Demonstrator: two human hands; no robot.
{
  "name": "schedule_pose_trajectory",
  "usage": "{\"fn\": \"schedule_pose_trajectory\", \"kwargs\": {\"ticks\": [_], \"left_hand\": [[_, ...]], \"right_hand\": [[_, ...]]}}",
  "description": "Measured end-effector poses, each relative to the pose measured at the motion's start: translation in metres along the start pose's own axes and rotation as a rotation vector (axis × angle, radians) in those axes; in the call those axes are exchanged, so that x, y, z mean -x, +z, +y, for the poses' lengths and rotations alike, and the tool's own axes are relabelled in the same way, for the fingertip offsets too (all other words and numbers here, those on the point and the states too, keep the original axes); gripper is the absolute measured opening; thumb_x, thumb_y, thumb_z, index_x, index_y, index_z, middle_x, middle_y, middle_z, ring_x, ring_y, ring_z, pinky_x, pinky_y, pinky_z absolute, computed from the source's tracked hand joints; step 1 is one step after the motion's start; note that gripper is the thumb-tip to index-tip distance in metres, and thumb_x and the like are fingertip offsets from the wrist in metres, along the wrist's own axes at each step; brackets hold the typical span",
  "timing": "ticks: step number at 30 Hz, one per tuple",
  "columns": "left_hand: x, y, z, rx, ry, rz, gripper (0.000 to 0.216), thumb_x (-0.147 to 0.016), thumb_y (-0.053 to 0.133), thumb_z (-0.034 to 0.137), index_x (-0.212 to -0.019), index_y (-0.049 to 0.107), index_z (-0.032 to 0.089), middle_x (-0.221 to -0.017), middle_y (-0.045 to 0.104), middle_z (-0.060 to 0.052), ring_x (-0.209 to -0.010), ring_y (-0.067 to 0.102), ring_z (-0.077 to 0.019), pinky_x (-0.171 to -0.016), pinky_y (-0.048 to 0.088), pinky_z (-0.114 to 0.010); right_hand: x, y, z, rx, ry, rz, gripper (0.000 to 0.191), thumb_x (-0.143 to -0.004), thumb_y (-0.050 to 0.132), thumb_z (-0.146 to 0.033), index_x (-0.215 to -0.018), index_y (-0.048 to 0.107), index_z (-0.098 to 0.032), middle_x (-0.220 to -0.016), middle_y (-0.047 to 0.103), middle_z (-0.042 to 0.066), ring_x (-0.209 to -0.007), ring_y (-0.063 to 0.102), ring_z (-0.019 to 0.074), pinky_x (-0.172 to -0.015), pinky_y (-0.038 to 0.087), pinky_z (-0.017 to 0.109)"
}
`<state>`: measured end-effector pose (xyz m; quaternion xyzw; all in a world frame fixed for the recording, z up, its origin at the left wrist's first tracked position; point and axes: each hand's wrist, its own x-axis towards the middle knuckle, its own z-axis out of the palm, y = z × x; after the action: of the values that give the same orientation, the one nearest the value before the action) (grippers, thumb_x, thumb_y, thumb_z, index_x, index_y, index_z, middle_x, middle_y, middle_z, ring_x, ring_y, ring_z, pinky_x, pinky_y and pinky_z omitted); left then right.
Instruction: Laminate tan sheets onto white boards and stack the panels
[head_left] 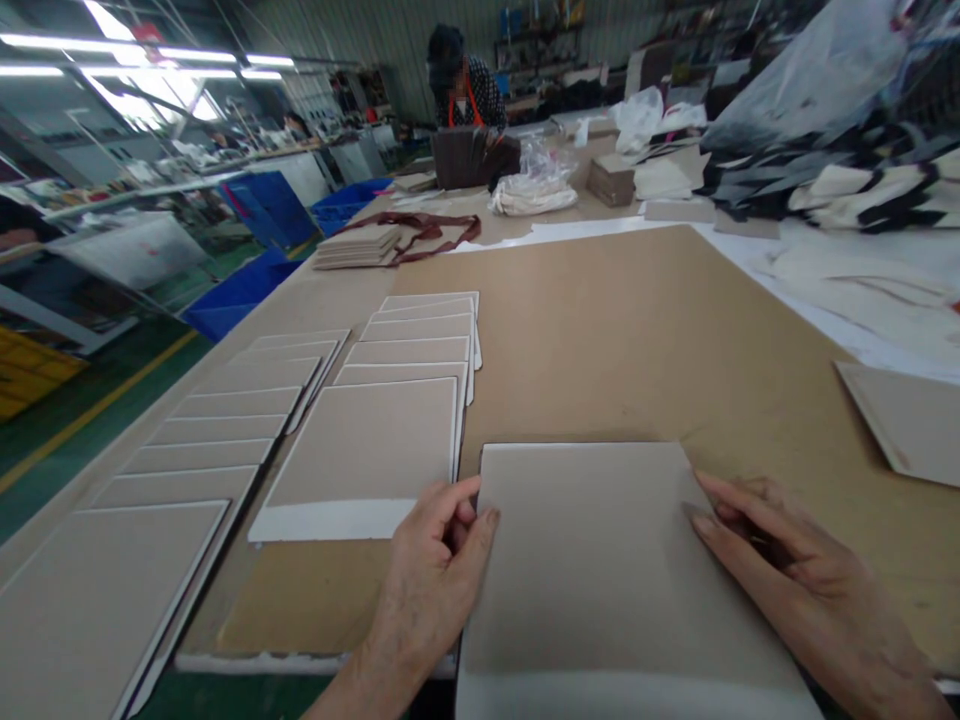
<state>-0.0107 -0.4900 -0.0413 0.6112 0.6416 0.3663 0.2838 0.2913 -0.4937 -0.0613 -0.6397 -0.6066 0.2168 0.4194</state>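
Observation:
Between my two hands is a beige panel [592,570] with a pale strip along its near edge. My left hand [442,560] pinches its left edge between thumb and fingers. At the right edge, my right hand [787,570] grips it the same way. Left of the panel, an overlapping row of similar beige panels [367,440] with white edges runs away from me. Farther left lies a second overlapping row of panels [120,560] along the table's side.
The brown-covered table [600,330] stretches ahead. One board [907,420] lies at the right. Toward the back are stacked boards [360,245], brown straps [442,230], plastic bags and black-and-white scraps [817,180]. A person [465,90] stands at the far end. Blue bins [240,290] stand left.

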Motion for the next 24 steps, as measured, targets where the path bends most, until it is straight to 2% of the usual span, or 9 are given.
{"fn": "schedule_pose_trajectory", "kwargs": {"ticks": [4, 8, 15, 24], "left_hand": [[0.0, 0.002, -0.004, -0.002, 0.012, -0.01, 0.019, -0.09, 0.061, 0.032, -0.106, 0.07, 0.025, -0.073, 0.049, 0.004, -0.063, 0.05, -0.0126, -0.06, 0.041, -0.024], [-0.001, 0.003, -0.003, -0.025, 0.039, 0.0, 0.02, -0.09, 0.061, 0.031, -0.107, 0.069, 0.024, -0.073, 0.051, 0.004, -0.062, 0.051, -0.0123, -0.06, 0.043, -0.024], [-0.003, 0.003, -0.005, -0.048, 0.126, 0.029, 0.02, -0.091, 0.061, 0.029, -0.109, 0.07, 0.024, -0.072, 0.052, 0.004, -0.06, 0.052, -0.0121, -0.057, 0.044, -0.023], [-0.005, 0.002, -0.011, -0.145, 0.182, 0.024, 0.025, -0.091, 0.063, 0.035, -0.115, 0.068, 0.029, -0.073, 0.054, 0.004, -0.062, 0.055, -0.0136, -0.059, 0.046, -0.024]], "right_hand": [[0.0, 0.001, 0.001, 0.029, -0.022, 0.009, 0.037, -0.082, 0.068, -0.054, -0.109, 0.077, -0.031, -0.084, 0.064, 0.003, -0.074, 0.064, 0.021, -0.057, 0.052, 0.028], [0.002, 0.003, 0.01, 0.045, -0.036, 0.004, 0.037, -0.083, 0.069, -0.053, -0.113, 0.076, -0.032, -0.089, 0.065, 0.004, -0.077, 0.064, 0.0211, -0.058, 0.054, 0.027], [0.005, 0.007, 0.01, 0.048, 0.028, 0.02, 0.039, -0.084, 0.068, -0.056, -0.116, 0.074, -0.035, -0.088, 0.063, 0.003, -0.08, 0.063, 0.022, -0.055, 0.052, 0.027], [0.001, 0.008, -0.003, 0.056, -0.036, 0.028, 0.031, -0.088, 0.066, -0.038, -0.117, 0.073, -0.033, -0.082, 0.06, 0.001, -0.071, 0.061, 0.0178, -0.057, 0.053, 0.027]]}}
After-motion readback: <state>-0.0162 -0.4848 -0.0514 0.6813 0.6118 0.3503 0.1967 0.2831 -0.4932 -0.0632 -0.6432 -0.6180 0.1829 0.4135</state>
